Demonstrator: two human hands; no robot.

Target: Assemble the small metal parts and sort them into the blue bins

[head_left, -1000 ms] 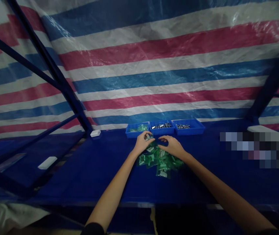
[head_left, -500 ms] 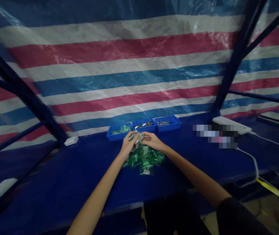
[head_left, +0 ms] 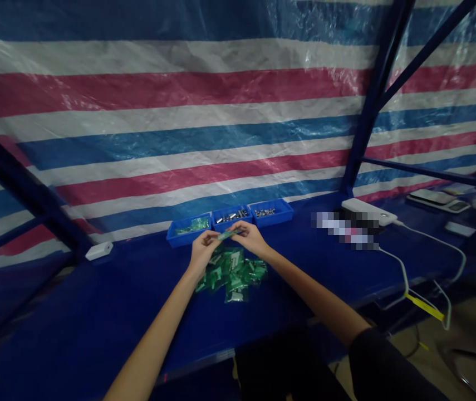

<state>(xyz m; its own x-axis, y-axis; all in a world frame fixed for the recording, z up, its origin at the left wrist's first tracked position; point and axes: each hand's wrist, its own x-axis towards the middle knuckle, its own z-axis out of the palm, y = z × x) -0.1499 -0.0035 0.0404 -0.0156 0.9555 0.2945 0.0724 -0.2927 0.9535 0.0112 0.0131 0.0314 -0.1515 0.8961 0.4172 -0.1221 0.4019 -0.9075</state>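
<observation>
My left hand [head_left: 203, 253] and my right hand [head_left: 249, 237] pinch the two ends of a small green plastic bag [head_left: 226, 234], stretched flat between them. What is inside it is too small to make out. Just below lies a loose pile of green plastic bags [head_left: 234, 274] with pale and silvery pieces in them. Beyond my hands stand three blue bins in a row. The left bin [head_left: 187, 239] has green bags in it, while the middle bin [head_left: 232, 224] and the right bin [head_left: 279, 215] contain small metal parts.
A blue surface [head_left: 137, 312] spreads under everything. To the right are a white power bank [head_left: 369, 211], a blurred-out patch, and a white cable [head_left: 402, 273] with a yellow tag [head_left: 425, 306]. A white adapter [head_left: 99, 250] lies left. Blue posts [head_left: 361, 122] and striped sheeting stand behind.
The shiny bundle seen between my fingers now appears as one flat green bag held at both ends. The view has shifted right, so everything sits further left.
</observation>
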